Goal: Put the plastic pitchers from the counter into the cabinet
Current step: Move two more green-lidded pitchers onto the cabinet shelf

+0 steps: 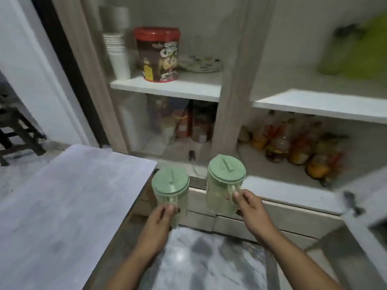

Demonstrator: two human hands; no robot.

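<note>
I hold two pale green plastic pitchers with green lids, both upright in the air in front of the cabinet. My left hand [162,216] grips the handle of the left pitcher [170,183], which hangs just off the counter's right edge. My right hand [249,208] grips the handle of the right pitcher [225,178], a little higher and closer to the cabinet's lower ledge [282,191]. The cabinet [230,97] stands open ahead, with white shelves [167,86].
The grey counter [69,201] fills the lower left. A red-lidded tub [158,53], stacked cups [118,53] and a plate [200,63] sit on the upper left shelf. Jars [188,124] and bottles [293,141] crowd the lower shelves. A door with a handle [354,204] stands open at right.
</note>
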